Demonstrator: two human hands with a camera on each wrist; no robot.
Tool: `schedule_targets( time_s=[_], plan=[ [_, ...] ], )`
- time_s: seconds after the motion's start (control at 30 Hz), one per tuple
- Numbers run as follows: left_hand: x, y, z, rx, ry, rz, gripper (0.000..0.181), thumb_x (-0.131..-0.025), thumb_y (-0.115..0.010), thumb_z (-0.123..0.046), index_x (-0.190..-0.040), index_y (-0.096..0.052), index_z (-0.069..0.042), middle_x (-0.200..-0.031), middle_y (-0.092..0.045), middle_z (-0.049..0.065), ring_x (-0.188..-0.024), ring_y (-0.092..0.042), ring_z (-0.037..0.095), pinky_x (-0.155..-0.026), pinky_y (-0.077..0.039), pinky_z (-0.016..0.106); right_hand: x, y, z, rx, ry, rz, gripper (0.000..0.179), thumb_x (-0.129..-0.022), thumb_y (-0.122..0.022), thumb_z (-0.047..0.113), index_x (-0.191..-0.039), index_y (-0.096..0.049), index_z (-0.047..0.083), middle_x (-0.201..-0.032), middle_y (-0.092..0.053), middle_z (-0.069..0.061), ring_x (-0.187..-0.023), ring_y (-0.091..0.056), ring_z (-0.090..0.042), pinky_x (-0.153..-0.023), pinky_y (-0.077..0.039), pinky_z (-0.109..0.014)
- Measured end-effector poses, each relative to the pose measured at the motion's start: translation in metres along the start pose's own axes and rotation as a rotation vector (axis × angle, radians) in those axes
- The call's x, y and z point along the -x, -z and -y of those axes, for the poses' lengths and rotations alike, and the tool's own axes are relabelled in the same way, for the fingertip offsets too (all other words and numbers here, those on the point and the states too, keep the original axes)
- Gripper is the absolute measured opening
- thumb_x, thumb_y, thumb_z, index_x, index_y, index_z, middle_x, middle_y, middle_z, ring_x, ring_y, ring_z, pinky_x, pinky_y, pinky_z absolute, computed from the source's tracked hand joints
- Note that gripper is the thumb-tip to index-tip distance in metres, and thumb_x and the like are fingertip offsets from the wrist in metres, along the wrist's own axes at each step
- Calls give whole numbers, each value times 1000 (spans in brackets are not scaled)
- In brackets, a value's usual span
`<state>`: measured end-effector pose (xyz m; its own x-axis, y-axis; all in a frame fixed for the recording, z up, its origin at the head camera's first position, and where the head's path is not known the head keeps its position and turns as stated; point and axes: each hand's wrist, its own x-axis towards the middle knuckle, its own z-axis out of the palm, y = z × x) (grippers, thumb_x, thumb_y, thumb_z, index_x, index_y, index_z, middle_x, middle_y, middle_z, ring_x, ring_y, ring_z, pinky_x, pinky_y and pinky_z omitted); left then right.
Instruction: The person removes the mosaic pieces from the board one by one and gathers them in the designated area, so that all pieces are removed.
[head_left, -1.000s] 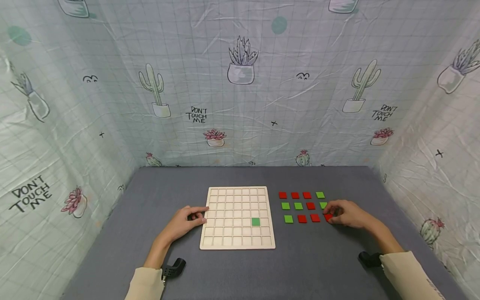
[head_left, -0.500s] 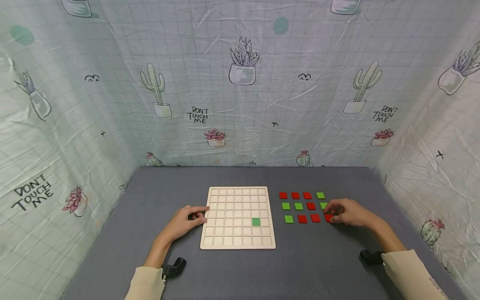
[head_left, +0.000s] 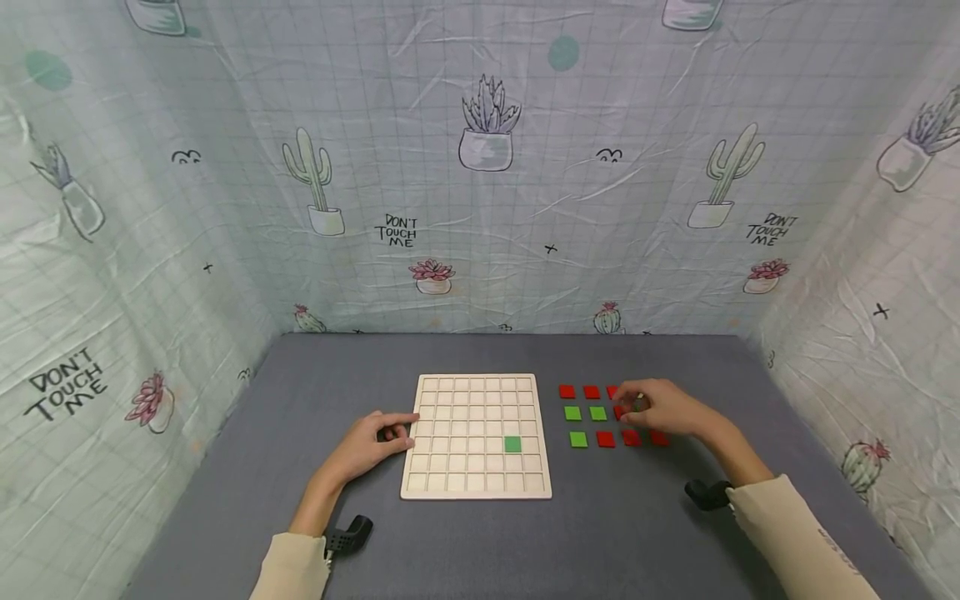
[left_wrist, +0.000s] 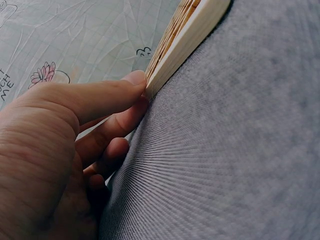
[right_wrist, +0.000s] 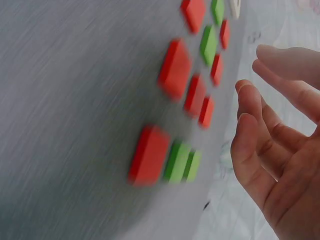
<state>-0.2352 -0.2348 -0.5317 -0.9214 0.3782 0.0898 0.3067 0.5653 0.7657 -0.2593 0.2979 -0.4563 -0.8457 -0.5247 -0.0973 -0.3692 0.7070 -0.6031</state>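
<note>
A pale wooden grid board lies flat on the table, with one darker green tile in a square on its right side. At the board's left edge my left hand touches the rim with thumb and index finger; its other fingers curl beneath. The left wrist view has the thumb tip right at the wooden edge. My right hand hovers over the right part of the loose red and green tiles, hiding some. In the right wrist view its relaxed fingers hold nothing, with the tiles below.
Three rows of loose tiles lie right of the board, among them a red tile, a green tile and a red tile at the near right end. A patterned cloth surrounds the grey table behind and at both sides.
My right hand has moved left and slightly away from me, off the near right red tile, which now shows more. My left hand stays at the board's edge.
</note>
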Motion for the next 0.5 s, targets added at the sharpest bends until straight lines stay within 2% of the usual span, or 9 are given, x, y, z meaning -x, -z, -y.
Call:
schedule_targets(
  time_s=[0.27, 0.5],
  plan=[
    [0, -1, 1, -6, -2, -1, 46, -95, -75, -35, -136, -69, -15, -91, -67, -10, -80, -52, 8, -75, -44, 26, -33, -18, 31, 31, 74, -10, 26, -95, -72, 12, -120, -72, 8, -115, -73, -10, -89, -65, -16, -79, -53, -33],
    [0, 0, 1, -1, 0, 1, 45, -95, -76, -32, -136, -69, -14, -90, -68, -9, -80, -52, 7, -76, -44, 26, -56, -39, 51, 33, 184, -12, 23, -95, -72, 10, -118, -72, 6, -104, -72, -7, -76, -63, -14, -72, -51, -28]
  ],
)
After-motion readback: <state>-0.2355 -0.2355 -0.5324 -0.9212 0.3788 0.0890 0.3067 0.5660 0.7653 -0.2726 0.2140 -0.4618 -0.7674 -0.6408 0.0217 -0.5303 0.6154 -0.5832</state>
